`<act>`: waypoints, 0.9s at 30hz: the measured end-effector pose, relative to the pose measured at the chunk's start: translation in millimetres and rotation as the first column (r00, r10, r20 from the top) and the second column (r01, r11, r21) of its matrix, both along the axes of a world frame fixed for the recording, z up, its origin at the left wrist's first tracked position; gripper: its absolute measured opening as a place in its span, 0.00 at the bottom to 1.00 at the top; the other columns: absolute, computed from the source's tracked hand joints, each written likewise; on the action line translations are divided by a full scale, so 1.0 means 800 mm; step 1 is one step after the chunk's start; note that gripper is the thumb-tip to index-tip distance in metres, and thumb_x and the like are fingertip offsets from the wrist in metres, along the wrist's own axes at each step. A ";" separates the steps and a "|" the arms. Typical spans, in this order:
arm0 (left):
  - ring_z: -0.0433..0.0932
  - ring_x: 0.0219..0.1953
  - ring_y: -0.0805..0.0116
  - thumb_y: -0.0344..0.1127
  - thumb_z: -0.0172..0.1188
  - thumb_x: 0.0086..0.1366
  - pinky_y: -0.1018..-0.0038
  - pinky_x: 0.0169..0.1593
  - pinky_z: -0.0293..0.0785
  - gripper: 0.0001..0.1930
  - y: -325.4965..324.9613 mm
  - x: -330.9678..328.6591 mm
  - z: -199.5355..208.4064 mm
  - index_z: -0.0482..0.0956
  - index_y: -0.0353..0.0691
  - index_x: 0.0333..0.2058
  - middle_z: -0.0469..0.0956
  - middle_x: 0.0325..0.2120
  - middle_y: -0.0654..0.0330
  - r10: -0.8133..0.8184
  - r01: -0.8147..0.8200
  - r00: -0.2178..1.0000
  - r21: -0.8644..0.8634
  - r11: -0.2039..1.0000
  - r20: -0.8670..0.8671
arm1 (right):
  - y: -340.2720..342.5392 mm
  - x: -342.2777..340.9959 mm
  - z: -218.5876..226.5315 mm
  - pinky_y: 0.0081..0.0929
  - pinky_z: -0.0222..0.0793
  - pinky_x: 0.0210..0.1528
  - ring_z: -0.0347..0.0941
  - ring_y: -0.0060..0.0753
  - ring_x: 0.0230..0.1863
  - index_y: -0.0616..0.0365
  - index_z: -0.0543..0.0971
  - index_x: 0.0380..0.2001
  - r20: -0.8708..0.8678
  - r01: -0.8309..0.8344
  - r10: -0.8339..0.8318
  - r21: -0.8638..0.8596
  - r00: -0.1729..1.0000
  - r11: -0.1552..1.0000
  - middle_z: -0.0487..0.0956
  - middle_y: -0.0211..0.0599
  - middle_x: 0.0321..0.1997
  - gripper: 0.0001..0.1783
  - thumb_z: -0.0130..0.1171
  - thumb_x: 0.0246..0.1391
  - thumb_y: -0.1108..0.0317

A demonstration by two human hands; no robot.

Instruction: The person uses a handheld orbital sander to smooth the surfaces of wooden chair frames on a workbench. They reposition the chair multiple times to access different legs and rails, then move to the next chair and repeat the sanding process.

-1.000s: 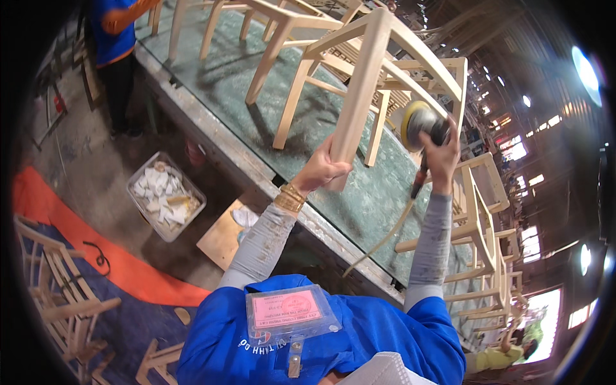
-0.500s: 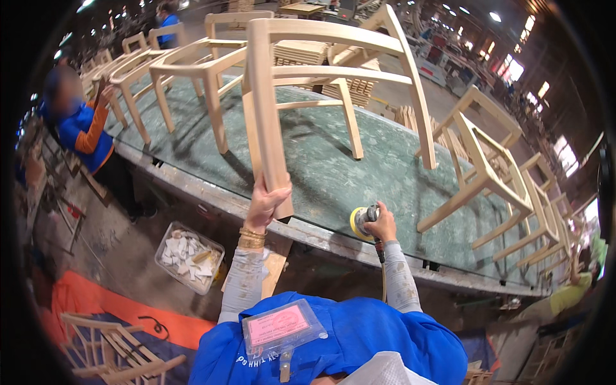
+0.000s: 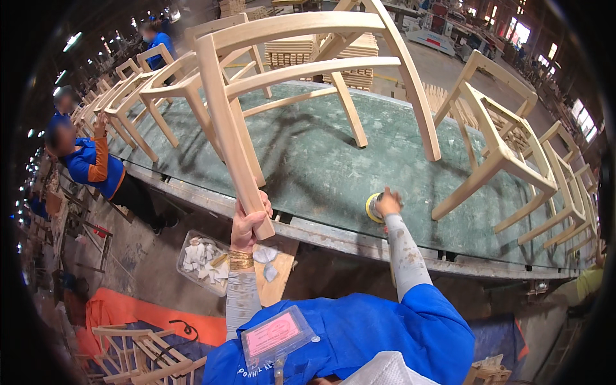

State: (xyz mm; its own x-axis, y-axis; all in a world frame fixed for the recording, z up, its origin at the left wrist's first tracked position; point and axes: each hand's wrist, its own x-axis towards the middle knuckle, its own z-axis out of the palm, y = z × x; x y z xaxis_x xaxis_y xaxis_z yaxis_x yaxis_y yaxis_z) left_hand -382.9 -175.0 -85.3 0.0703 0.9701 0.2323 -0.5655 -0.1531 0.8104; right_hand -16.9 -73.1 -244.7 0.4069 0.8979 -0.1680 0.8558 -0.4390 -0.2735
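A pale wooden chair frame (image 3: pixel 234 141) stands tilted over the green-topped table (image 3: pixel 308 173), its curved back rails towards me. My left hand (image 3: pixel 250 223) is closed round the lower end of its near leg, just off the table's front edge. To the right, my right hand (image 3: pixel 389 203) grips a small round sander with a yellow rim (image 3: pixel 372 208), down at the tabletop. The hand covers most of the sander's body, and its hose is mostly hidden behind my forearm.
More chair frames stand along the table at left and right (image 3: pixel 497 141). Below the near edge sit a clear bin of white scraps (image 3: pixel 204 263) and a wooden board (image 3: pixel 279 269). A co-worker (image 3: pixel 96 160) in blue and orange stands at the left. Stacked wood (image 3: pixel 350 58) lies beyond.
The chair's near leg has swung left and down with my left hand. My right hand has moved the sander slightly right and up, further over the table.
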 end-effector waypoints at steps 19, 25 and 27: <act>0.66 0.55 0.67 0.35 0.50 0.67 0.72 0.57 0.63 0.19 -0.264 -0.093 -0.229 0.66 0.34 0.54 0.68 0.52 0.57 0.209 -0.348 0.937 -0.759 0.550 -0.279 | -0.037 -0.364 0.293 0.28 0.62 0.54 0.66 0.31 0.50 0.62 0.60 0.57 -0.594 -0.111 0.800 0.793 0.083 0.599 0.69 0.40 0.48 0.40 0.64 0.38 0.72; 0.66 0.55 0.66 0.35 0.51 0.66 0.72 0.57 0.63 0.20 -0.418 -0.116 -0.278 0.66 0.34 0.54 0.68 0.52 0.57 0.225 -0.404 0.887 -0.914 -0.043 -0.403 | -0.044 -0.354 0.279 0.23 0.70 0.39 0.70 0.25 0.39 0.61 0.63 0.53 -0.575 -0.119 0.811 0.803 0.103 0.584 0.70 0.34 0.42 0.35 0.64 0.39 0.74; 0.66 0.55 0.66 0.35 0.51 0.66 0.72 0.57 0.63 0.20 -0.443 -0.110 -0.287 0.66 0.34 0.54 0.68 0.52 0.57 0.225 -0.384 0.890 -0.918 -0.102 -0.397 | -0.046 -0.350 0.278 0.21 0.71 0.35 0.71 0.23 0.36 0.61 0.63 0.53 -0.589 -0.126 0.802 0.792 0.098 0.598 0.70 0.34 0.41 0.34 0.63 0.40 0.75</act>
State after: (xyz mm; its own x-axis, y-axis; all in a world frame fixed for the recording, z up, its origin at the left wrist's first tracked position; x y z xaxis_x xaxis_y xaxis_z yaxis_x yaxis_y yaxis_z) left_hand -471.1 -529.7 -314.8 -0.3669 0.1417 -0.9194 -0.6445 0.6740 0.3611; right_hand -297.1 -110.2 -21.9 -0.2395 0.8633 0.4443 -0.1306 0.4248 -0.8958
